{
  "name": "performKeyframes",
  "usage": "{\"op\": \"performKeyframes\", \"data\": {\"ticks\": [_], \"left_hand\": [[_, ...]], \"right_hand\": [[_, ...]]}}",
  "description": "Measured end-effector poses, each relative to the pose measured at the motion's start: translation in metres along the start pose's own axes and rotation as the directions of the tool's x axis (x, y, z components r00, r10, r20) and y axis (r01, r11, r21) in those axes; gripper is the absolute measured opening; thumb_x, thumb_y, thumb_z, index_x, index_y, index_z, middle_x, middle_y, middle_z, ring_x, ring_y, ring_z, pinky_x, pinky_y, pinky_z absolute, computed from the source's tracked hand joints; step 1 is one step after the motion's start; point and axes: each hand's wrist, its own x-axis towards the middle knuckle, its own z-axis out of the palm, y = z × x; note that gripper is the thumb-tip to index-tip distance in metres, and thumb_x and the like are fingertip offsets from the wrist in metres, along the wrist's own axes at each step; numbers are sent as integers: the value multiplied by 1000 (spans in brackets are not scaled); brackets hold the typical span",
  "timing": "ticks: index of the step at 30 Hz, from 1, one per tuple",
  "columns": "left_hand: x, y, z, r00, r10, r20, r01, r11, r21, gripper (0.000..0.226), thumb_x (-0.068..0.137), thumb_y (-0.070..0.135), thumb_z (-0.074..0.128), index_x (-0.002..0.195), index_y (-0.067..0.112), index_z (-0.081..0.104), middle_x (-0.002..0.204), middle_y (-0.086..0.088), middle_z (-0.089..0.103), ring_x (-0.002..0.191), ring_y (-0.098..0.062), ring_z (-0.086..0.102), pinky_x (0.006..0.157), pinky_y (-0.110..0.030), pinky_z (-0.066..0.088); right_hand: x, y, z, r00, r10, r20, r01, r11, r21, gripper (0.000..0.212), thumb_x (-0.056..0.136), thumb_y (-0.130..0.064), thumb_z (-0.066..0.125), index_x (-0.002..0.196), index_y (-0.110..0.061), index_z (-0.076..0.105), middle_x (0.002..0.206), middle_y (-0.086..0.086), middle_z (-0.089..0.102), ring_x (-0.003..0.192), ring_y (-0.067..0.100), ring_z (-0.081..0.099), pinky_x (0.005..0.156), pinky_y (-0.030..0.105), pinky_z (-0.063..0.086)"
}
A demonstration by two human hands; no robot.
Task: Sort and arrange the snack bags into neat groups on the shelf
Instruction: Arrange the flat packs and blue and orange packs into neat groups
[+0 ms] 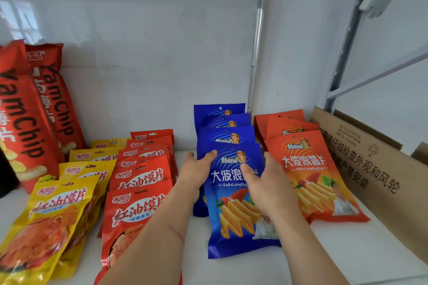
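Note:
A row of several blue snack bags [234, 222] leans front to back at the shelf's middle. My left hand [196, 170] rests on the left edge of the front blue bag, thumb over its top corner. My right hand [266, 183] lies on the bag's face, fingers straight, touching its right side. To the right stands a row of orange bags [310, 169]. Left of my arms lies a row of red bags [136, 210], and further left a row of yellow bags [58, 213].
Two tall red YamChip bags [34, 109] lean at the far left against the white back wall. A brown cardboard box [375, 169] borders the orange row on the right. The white shelf [347, 250] shows bare board in front of the bags.

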Motion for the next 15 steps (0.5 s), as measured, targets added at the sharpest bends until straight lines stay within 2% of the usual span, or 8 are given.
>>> {"op": "performKeyframes", "data": {"ticks": [3,6,8,11,15], "left_hand": [[-10,-7,2,1000,1,-29,0,998,62,76,90,48,69,147,14,32,116,-7,67,91,-21,71,70,-36,59],[-18,-13,6,1000,9,-14,-8,998,56,60,90,45,71,134,15,43,112,-6,69,87,-19,72,61,-31,55],[-21,-15,9,1000,7,4,-7,999,38,51,91,40,71,129,16,46,113,-6,70,89,-20,72,62,-31,56],[-20,-18,13,999,33,5,-33,999,37,41,97,29,65,130,15,46,120,-9,68,97,-24,71,72,-35,59],[-23,-15,18,998,65,-19,-63,995,72,37,100,21,59,131,11,42,126,-12,63,103,-26,68,67,-30,56]], "right_hand": [[-40,17,8,1000,0,-11,-1,985,-175,78,90,-66,44,151,-22,23,152,-1,36,137,18,38,108,35,38],[-60,27,21,1000,11,18,-7,976,-218,81,89,-71,39,152,-25,21,155,-1,31,139,18,32,112,36,33],[-63,27,27,999,31,16,-26,973,-230,80,89,-72,35,152,-26,20,156,-1,31,139,18,33,112,36,31],[-64,28,33,999,34,-17,-37,951,-305,77,90,-73,28,152,-27,19,157,-1,29,140,18,33,111,36,29],[-60,32,37,997,27,-69,-46,956,-291,80,87,-75,30,150,-26,25,152,0,37,136,20,39,108,36,33]]}}
